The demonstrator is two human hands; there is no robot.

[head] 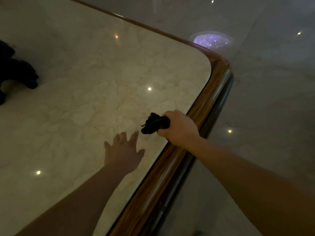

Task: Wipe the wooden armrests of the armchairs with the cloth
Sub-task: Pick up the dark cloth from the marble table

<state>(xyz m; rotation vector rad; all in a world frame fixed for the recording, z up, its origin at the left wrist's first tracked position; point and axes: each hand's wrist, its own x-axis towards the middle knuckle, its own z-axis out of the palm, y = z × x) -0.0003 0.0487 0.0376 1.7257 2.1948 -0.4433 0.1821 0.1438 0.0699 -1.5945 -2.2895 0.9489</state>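
My right hand (179,128) is closed around a bunched dark cloth (156,124), held just above the marble top near the table's right edge. The cloth sticks out to the left of my fist. My left hand (123,150) hovers flat over the marble with fingers spread, a little left of and below the cloth, holding nothing. No armchair or armrest is in view.
A marble-topped table (85,82) with a rounded wooden rim (216,86) fills the left and centre. A dark object (15,72) sits at its far left. Glossy tiled floor (264,108) lies to the right, with light reflections.
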